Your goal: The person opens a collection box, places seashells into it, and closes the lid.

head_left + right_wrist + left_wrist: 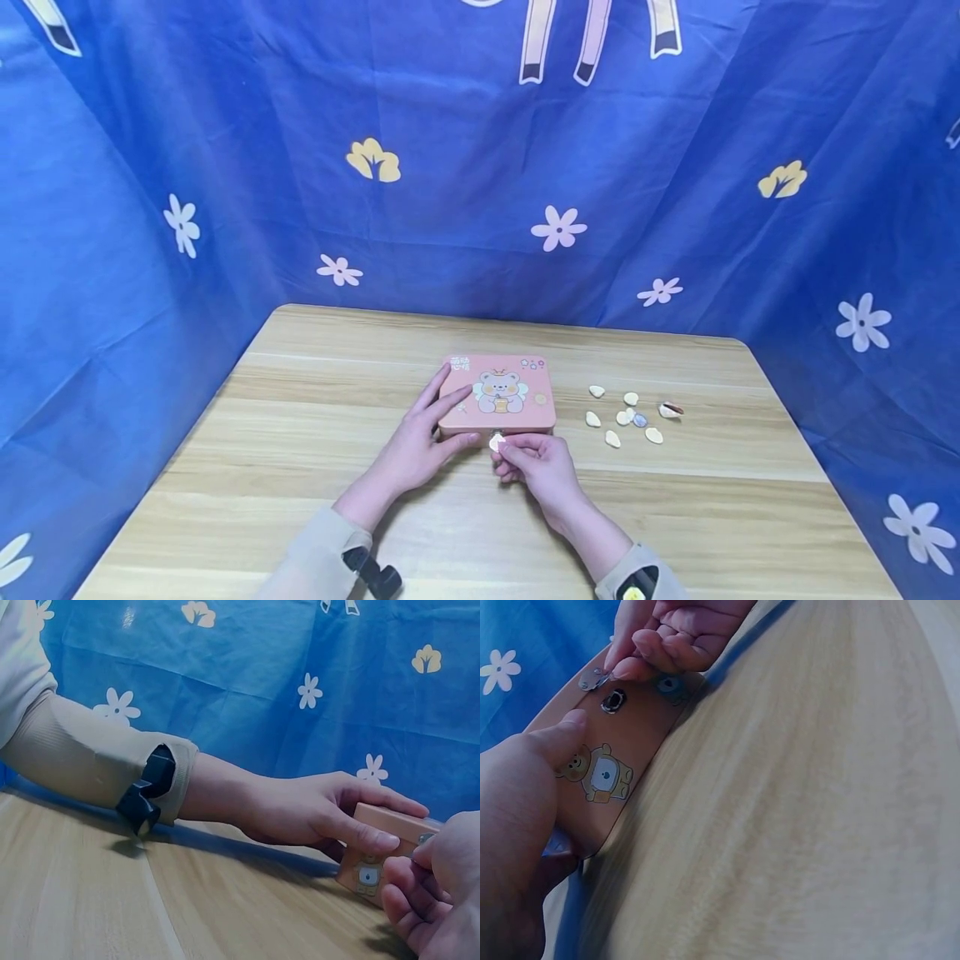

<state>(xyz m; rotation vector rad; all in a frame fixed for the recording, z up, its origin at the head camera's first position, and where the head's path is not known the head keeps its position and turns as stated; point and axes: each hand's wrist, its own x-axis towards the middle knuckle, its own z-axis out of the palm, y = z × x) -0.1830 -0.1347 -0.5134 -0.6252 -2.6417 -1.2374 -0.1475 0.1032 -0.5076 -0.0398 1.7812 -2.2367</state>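
A pink tin box [498, 419] with a bear on its lid lies closed on the table. My left hand [412, 446] grips its left part, two fingers lying over the lid and the thumb [570, 727] against the front face. At the front edge, my right hand [543, 475] pinches the small metal latch flap [592, 679] between thumb and finger; the flap stands out from the front. Below it shows the metal catch [613, 700]. In the right wrist view, the right hand [450, 889] partly covers the box front [394, 822].
Right of the box, several small pale pieces [654, 436] lie scattered on the wooden table [300, 467], with a bluish piece [640, 420] and one with a dark reddish strip [670, 410] among them. A blue patterned cloth [465, 208] hangs behind and at the sides.
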